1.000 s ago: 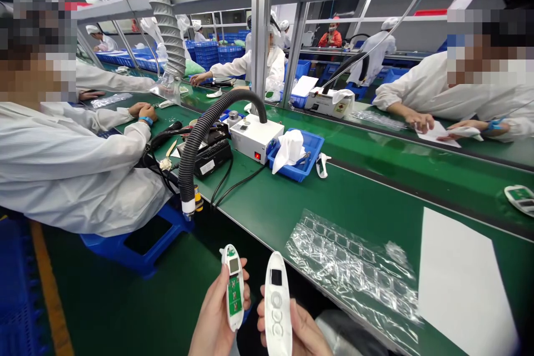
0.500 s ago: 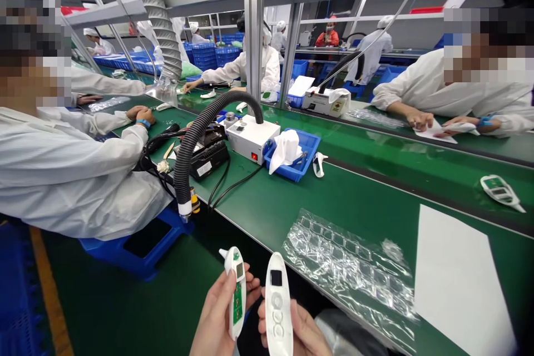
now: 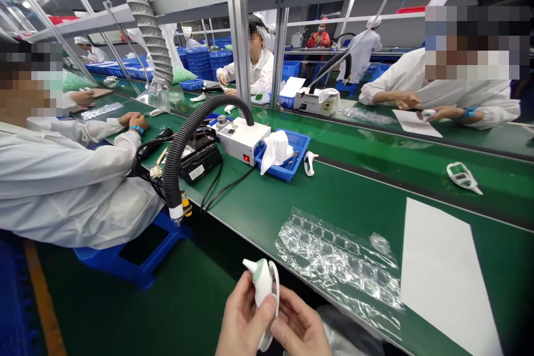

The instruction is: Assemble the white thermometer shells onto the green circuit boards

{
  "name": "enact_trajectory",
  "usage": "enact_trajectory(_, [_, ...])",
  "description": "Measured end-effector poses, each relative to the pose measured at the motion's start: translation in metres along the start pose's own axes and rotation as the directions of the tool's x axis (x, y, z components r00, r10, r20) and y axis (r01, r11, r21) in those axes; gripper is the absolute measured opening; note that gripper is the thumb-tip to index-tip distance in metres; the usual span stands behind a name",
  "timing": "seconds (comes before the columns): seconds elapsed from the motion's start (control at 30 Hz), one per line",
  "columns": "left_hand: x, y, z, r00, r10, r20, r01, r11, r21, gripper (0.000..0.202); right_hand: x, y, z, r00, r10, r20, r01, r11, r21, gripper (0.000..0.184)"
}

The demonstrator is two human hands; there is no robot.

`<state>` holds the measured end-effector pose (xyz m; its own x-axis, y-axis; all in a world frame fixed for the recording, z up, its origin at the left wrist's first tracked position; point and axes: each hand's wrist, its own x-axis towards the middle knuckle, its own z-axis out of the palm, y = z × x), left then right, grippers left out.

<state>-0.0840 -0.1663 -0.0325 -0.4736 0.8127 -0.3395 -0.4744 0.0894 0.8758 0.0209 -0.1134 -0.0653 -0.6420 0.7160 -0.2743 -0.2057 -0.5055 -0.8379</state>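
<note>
Low in front of me, my left hand [image 3: 240, 317] is closed around the white body of an ear thermometer [image 3: 262, 283], its pointed probe tip aimed up and left. My right hand [image 3: 302, 322] holds the thin white front cover [image 3: 276, 281] against the body's right side. A gap shows between the two parts near the top; lower down the fingers hide how they meet. Beyond my hands, a clear plastic sheet of small square films [image 3: 337, 261] lies on the green bench [image 3: 233, 200].
White paper [image 3: 442, 267] lies at right. A blue tray [image 3: 287, 169] with a white cloth, a white box [image 3: 244, 142] and a black hose [image 3: 179, 144] stand ahead. An open thermometer [image 3: 463, 177] rests on the green belt. Co-workers sit left, right and opposite.
The thermometer body and the front cover, held apart side by side before, are now brought together. My left hand has moved right and turned the body, hiding its green circuit board.
</note>
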Motion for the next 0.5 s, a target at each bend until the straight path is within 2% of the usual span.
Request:
enact_trajectory(0.17, [0.004,-0.008,0.010,0.998,-0.055,0.019,0.054,0.996,0.066,0.053,-0.004,-0.003,-0.006,0.997,-0.041,-0.068,0.039,0.999,-0.031,0.054])
enact_trajectory(0.33, [0.006,-0.009,0.024,0.996,-0.049,0.069,0.042,0.995,0.095,0.050,-0.005,-0.001,-0.010,0.975,-0.191,-0.113,0.177,0.976,-0.124,0.048])
enact_trajectory(0.43, [0.004,-0.014,0.034,0.993,-0.096,0.072,0.092,0.994,0.053,0.049,-0.009,-0.011,-0.025,0.937,-0.326,-0.123,0.278,0.913,-0.300,0.046])
enact_trajectory(0.5, [0.000,-0.017,0.041,0.982,-0.139,0.124,0.135,0.990,0.039,0.046,-0.015,-0.025,-0.039,0.878,-0.459,-0.135,0.365,0.825,-0.433,0.038])
